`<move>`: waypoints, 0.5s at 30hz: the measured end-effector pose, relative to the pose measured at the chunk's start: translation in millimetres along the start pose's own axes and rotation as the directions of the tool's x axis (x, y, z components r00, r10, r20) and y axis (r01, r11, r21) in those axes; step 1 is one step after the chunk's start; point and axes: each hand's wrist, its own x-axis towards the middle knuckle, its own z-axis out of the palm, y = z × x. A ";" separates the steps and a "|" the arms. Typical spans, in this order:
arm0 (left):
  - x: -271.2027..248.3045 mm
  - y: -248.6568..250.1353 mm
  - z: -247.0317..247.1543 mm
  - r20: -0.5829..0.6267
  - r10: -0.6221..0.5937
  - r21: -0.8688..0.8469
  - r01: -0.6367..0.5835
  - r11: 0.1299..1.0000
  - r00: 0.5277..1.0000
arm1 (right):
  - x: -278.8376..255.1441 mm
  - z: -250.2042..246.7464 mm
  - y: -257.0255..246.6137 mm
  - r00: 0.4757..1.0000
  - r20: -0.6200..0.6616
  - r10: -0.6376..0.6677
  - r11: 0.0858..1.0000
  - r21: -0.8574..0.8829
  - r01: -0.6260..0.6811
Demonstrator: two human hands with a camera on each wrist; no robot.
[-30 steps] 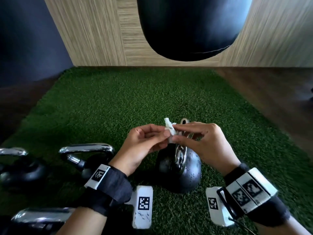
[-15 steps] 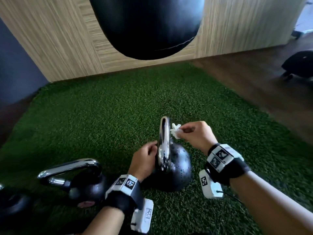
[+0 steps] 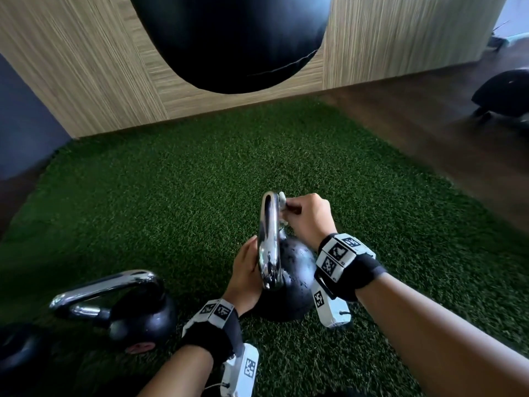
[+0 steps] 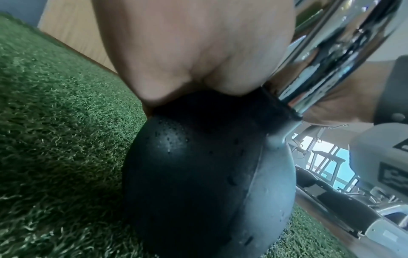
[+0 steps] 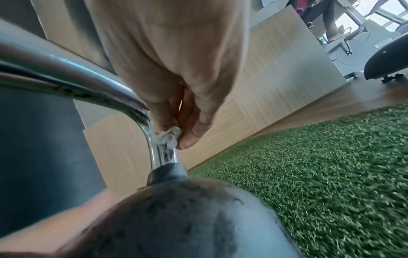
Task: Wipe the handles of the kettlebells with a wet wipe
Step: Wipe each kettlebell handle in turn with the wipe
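Note:
A black kettlebell (image 3: pixel 294 285) with a chrome handle (image 3: pixel 269 239) stands on green turf (image 3: pixel 171 196), its handle edge-on to me. My right hand (image 3: pixel 289 207) pinches a small crumpled white wet wipe (image 3: pixel 282 200) and presses it on the far bend of the handle (image 5: pixel 154 139). The wipe (image 5: pixel 167 137) sits between thumb and fingers. My left hand (image 3: pixel 246 270) cups the ball's left side beside the handle's near post, its palm (image 4: pixel 198 43) on the ball (image 4: pixel 198 174). Its fingertips are hidden.
A second kettlebell (image 3: pixel 140 316) with a chrome handle stands to the left, and part of a third (image 3: pixel 17 348) shows at the far left. A black punching bag (image 3: pixel 232 38) hangs ahead before a wooden wall. Dark wood floor and a black object (image 3: pixel 503 93) lie to the right.
Both hands held the wipe together above the kettlebell. The left hand then dropped to the ball, and the right hand brought the wipe against the far end of the handle.

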 end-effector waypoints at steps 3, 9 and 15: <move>-0.6 2.8 1.6 -0.009 0.002 -0.029 -0.002 1.000 1.000 | 1.1 1.3 3.7 0.991 0.111 0.069 0.996 0.041 -0.074; -2.9 -0.8 -0.3 0.025 -0.077 0.019 0.077 0.997 0.997 | 1.6 -16.7 -11.4 0.970 0.014 -0.243 0.970 -0.020 0.243; -9.6 21.2 -3.8 0.063 -0.004 -0.052 0.008 0.999 0.998 | -18.3 -35.1 -20.7 0.887 0.031 -0.462 0.878 -0.129 0.461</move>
